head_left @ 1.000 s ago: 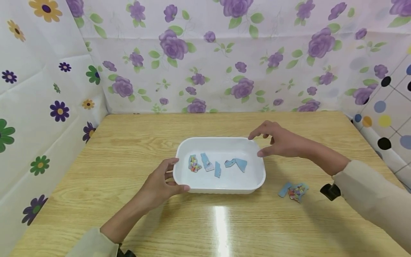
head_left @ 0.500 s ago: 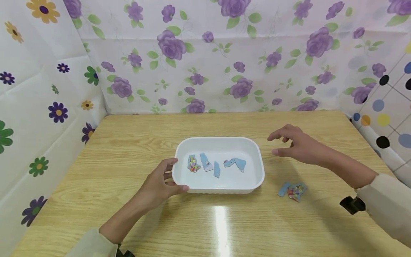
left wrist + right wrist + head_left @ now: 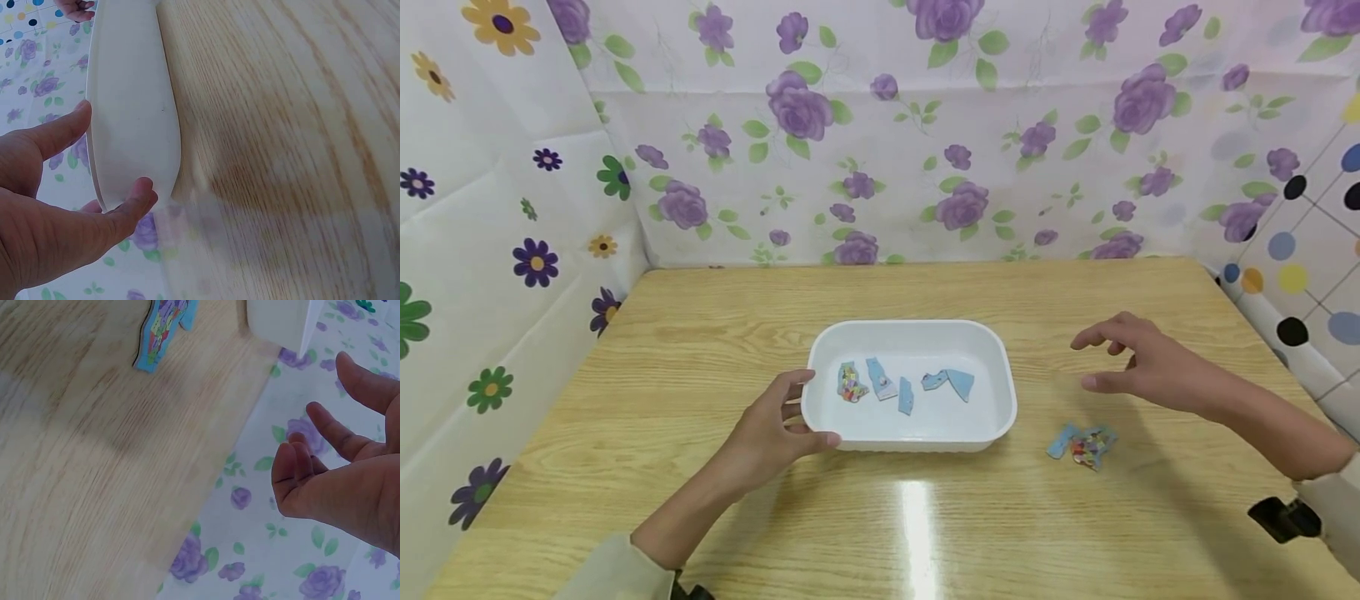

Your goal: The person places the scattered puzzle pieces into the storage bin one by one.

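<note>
A white rectangular plastic tub (image 3: pixel 910 429) stands mid-table with several light-blue puzzle pieces (image 3: pixel 881 382) lying apart on its floor. One piece at its left, a puzzle piece with a multicoloured print (image 3: pixel 852 383), is irregular in outline. My left hand (image 3: pixel 775 425) holds the tub's left end, thumb on the near rim and fingers along the left side; the left wrist view shows its fingertips against the tub wall (image 3: pixel 131 106). To the tub's right, my right hand (image 3: pixel 1138 367) hovers with fingers loosely bent and nothing in them. Below it lie a colourful puzzle piece (image 3: pixel 1092 447) and a plain blue puzzle piece (image 3: pixel 1062 442).
The wood-grain table (image 3: pixel 737 300) reaches back to a curtain with purple flowers (image 3: pixel 865 125). Flower-printed sheeting (image 3: pixel 475 292) borders the left side and dotted sheeting (image 3: pixel 1315 275) the right. A glare streak (image 3: pixel 917 533) lies in front of the tub.
My right hand has left the tub's right rim and moved right, now above and beyond the two loose pieces. The left hand stays on the tub, and the pieces lie as before.
</note>
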`<state>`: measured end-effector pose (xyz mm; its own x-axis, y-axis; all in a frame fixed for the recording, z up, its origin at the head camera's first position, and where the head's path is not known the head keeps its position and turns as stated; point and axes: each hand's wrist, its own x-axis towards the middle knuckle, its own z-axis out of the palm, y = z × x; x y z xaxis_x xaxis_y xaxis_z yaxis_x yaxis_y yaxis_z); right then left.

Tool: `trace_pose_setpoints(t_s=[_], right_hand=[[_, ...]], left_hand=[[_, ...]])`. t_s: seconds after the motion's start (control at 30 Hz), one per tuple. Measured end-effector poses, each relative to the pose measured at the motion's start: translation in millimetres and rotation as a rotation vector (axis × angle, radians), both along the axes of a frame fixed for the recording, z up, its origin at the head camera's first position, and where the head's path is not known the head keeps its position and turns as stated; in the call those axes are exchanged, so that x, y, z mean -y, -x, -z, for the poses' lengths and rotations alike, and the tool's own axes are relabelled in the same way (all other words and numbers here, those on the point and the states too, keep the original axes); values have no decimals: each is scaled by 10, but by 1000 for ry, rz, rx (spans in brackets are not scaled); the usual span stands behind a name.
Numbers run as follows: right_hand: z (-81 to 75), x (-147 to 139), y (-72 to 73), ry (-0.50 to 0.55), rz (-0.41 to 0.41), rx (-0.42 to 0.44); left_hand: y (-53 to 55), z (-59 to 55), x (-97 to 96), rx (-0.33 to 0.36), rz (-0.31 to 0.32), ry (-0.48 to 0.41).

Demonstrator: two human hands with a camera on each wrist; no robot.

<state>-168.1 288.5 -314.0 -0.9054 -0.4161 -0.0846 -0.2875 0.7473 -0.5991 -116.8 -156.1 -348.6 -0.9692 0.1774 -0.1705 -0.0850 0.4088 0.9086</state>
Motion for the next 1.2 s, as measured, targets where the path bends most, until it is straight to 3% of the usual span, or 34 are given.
trace_pose_setpoints(t_s=[0.23, 0.6, 0.97, 1.2], right_hand=[[51, -114, -86, -2, 2, 37], [223, -208, -142, 22, -46, 24], [549, -336, -219, 85, -140, 7], [769, -317, -322, 118, -182, -68]], left_hand=[[-1, 1, -3, -3, 8, -1], [-5, -5, 6, -3, 16, -11], [1, 7, 4, -7, 15, -8], [10, 4, 9, 0, 14, -8]])
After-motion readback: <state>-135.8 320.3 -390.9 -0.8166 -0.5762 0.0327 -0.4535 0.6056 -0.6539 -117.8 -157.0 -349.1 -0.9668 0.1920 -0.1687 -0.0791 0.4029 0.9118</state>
